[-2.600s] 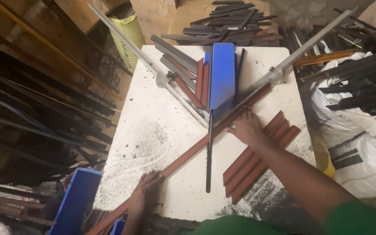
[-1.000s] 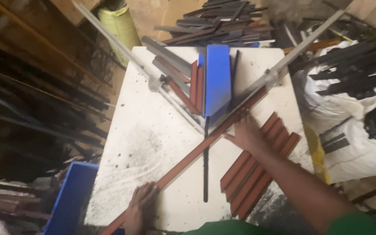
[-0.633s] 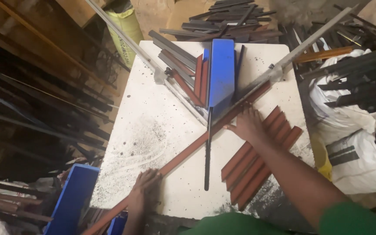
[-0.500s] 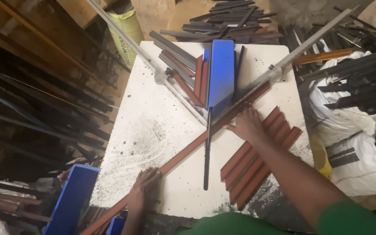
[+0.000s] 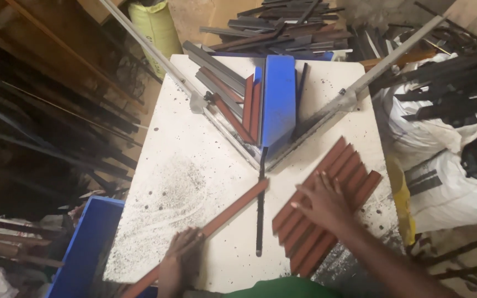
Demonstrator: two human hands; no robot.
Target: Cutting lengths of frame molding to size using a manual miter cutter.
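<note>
Head view: left hand closed around a long reddish-brown profile strip; right hand laid flat and open on a stack of cut strips.
Strip lies diagonally on the white table, its far end near a dark slender bar at the table's middle, its near end past the table edge beside the left hand. Judged stiff and fairly light, likely smooth-faced, with cut ends possibly sharp; being long, it would lever from an end hold, so a grip nearer mid-length looks steadier. Stack sits on the right side, pieces side by side, liable to slide. Table surface carries dark swarf-like specks. Blue saw housing and angled metal fences stand beyond. Surroundings crowded: dark bar stock left, white sacks right, blue bin below left.
</note>
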